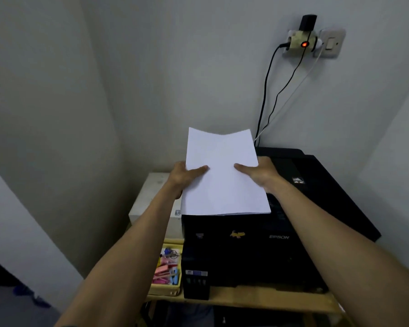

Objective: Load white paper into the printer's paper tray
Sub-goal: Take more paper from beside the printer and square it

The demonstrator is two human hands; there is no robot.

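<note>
A stack of white paper (222,175) is held in the air above the black printer (293,232), its far edge sagging in the middle. My left hand (184,177) grips the stack's left edge with the thumb on top. My right hand (257,173) grips the right edge the same way. The printer stands on a wooden shelf (257,300), its lid closed. The paper hides the printer's rear left part, and no paper tray shows.
A white box (151,199) stands to the left of the printer. In front of it sits a yellow tray (161,291) with several coloured clips. Cables (267,90) run down the wall from a socket adapter (302,41) to behind the printer. Walls close in on both sides.
</note>
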